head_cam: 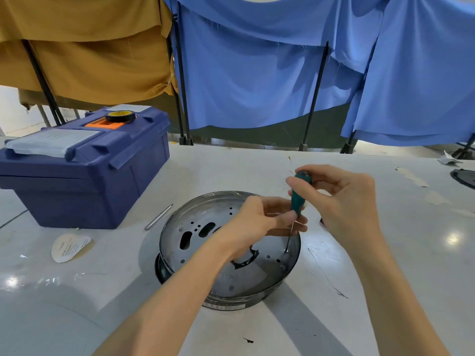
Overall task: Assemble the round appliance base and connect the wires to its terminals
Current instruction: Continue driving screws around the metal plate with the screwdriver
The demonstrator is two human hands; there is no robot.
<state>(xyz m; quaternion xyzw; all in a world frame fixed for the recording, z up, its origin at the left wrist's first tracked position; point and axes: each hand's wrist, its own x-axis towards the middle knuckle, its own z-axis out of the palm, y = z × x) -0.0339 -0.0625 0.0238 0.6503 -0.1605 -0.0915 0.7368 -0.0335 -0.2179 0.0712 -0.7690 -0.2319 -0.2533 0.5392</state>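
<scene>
Round appliance base lies on the table, centre of my head view. My right hand grasps the top of the green screwdriver to turn it. The tip stands on a screw at the plate's 3 o'clock. My left hand pinches the lower handle, probably to steady it.

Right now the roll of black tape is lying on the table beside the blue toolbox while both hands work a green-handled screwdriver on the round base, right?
Not quite. The head view shows the roll of black tape resting on top of the blue toolbox, not beside it. The left hand and right hand do work the green-handled screwdriver on the round base.
</scene>
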